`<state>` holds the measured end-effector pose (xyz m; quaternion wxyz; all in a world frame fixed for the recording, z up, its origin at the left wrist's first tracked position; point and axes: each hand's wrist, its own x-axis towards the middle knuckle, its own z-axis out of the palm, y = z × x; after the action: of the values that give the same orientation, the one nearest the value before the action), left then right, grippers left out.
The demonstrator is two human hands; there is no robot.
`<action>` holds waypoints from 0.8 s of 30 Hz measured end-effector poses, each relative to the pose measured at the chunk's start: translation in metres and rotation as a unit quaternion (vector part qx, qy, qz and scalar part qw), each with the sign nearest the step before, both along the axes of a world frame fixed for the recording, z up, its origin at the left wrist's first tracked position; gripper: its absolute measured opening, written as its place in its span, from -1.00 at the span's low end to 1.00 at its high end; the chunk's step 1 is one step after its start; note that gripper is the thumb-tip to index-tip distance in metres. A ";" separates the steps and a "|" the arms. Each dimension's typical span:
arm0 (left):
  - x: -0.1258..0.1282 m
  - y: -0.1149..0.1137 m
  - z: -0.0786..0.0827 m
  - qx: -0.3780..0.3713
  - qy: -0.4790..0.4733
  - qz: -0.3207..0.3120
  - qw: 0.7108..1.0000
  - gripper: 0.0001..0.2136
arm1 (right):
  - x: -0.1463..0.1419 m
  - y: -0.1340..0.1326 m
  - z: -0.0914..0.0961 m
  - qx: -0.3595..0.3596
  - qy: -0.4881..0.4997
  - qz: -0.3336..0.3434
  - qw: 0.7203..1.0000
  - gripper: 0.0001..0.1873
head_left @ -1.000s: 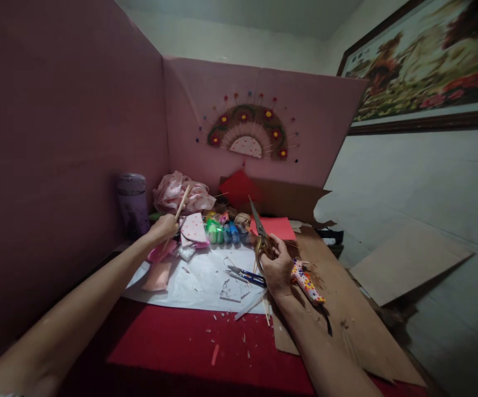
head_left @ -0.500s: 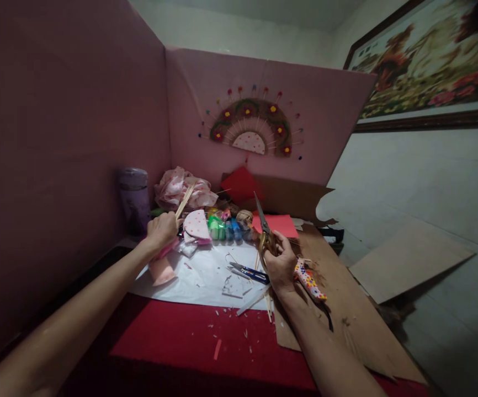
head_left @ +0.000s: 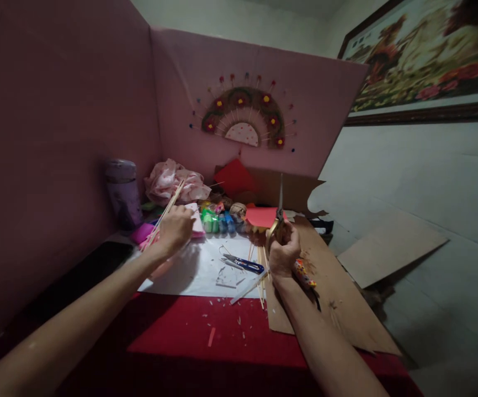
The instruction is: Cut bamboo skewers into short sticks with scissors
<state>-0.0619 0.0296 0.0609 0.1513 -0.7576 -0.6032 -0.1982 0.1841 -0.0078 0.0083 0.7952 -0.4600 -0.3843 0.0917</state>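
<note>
My left hand (head_left: 175,230) is closed round thin bamboo sticks (head_left: 168,205) that slant up and to the right, over a pink dotted half-round piece (head_left: 196,219). My right hand (head_left: 283,252) grips gold-handled scissors (head_left: 279,212) with the closed blades pointing straight up. Between the hands lies a white paper sheet (head_left: 200,264) with small blue snips (head_left: 244,263), paper scraps and a few loose sticks (head_left: 259,281). A dotted colourful object (head_left: 304,274) lies by my right wrist on the brown cardboard (head_left: 338,300).
A purple tumbler (head_left: 122,193) stands at the left by the pink partition. Crumpled pink cloth (head_left: 175,183), small paint bottles (head_left: 216,221), a twine ball (head_left: 237,209) and red paper (head_left: 260,216) line the back. A decorated fan (head_left: 242,118) hangs on the partition. Red cloth (head_left: 206,331) covers the front.
My left hand has shifted right and down with the sticks. My right hand has turned the scissors from leaning left to pointing straight up. The view has tilted slightly.
</note>
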 end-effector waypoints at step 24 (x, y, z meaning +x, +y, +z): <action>0.073 -0.008 -0.039 -0.098 0.085 -0.383 0.915 -0.85 | 0.003 0.006 -0.002 -0.030 0.013 0.004 0.999 -0.46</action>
<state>0.0112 0.0211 0.0215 0.0393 -0.9556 -0.2678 -0.1163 0.1872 -0.0014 0.0062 0.7854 -0.4811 -0.3727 0.1130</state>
